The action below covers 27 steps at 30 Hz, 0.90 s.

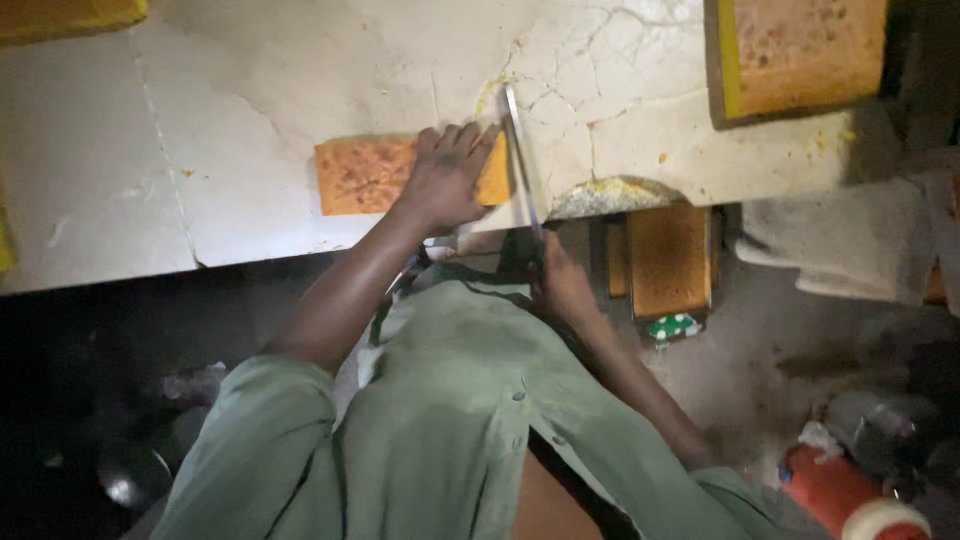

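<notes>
Cake slab, rectangular, orange-brown and spongy (365, 175), lies flat near the front edge of a cracked, off-white worktop (250, 90). Left hand (445, 180) is pressed palm-down on the slab's right portion, fingers (455, 140) spread flat and gripping nothing; the evident reason is to pin the slab against movement while the blade works. Right hand (565, 285) sits below the worktop's front edge, clenched around the handle of a long, thin metal knife (520, 160). The blade runs up across the worktop and stands just beside the slab's right end, touching or nearly touching it (the exact contact line is hidden by the left hand).

Surroundings: a second orange sponge slab with a yellow edge on a brown board (800, 55) rests at the far right of the worktop, well apart from the hands. A further yellow piece (70, 15) shows at the top left corner. Yellow crumbs lie scattered near the blade tip. Below the worktop, a tray holding another brown slab (668, 260) sits on a lower level, and a red cylinder (850, 495) lies on the floor at lower right. The person wears a green buttoned shirt (450, 420).
</notes>
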Each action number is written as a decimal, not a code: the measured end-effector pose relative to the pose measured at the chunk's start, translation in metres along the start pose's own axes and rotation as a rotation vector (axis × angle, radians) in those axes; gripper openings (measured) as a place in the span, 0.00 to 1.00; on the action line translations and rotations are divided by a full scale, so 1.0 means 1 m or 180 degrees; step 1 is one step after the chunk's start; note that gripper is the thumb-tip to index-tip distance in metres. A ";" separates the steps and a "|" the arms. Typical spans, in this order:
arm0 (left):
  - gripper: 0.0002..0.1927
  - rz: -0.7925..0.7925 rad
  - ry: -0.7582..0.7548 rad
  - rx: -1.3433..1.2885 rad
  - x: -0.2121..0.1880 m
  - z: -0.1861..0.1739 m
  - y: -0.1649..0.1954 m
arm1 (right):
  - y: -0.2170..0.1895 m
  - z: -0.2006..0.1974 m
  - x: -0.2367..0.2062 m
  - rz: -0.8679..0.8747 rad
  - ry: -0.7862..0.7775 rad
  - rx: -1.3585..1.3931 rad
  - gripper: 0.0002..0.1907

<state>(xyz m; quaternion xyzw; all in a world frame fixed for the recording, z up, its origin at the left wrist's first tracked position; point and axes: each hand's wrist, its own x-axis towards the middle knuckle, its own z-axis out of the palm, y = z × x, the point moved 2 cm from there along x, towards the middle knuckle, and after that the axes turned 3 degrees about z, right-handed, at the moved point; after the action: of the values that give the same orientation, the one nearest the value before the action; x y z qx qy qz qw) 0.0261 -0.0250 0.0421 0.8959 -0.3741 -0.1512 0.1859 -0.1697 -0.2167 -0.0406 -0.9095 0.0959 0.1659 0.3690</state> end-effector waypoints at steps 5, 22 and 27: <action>0.51 0.0012 0.0420 0.0334 -0.015 0.013 -0.016 | -0.049 0.030 -0.005 -0.0191 -0.0013 -0.0371 0.30; 0.39 -0.0238 0.0594 0.0322 -0.008 0.038 -0.018 | -0.096 0.024 -0.056 0.1549 -0.0527 -0.0984 0.38; 0.38 -0.0055 0.1227 0.0577 -0.017 0.041 -0.018 | -0.076 0.050 0.006 0.0571 0.0246 -0.0605 0.30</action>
<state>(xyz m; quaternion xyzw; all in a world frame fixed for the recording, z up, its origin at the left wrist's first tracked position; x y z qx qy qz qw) 0.0083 -0.0099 0.0003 0.9244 -0.3361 0.0557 0.1714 -0.1534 -0.1276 -0.0278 -0.9338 0.1747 0.1714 0.2609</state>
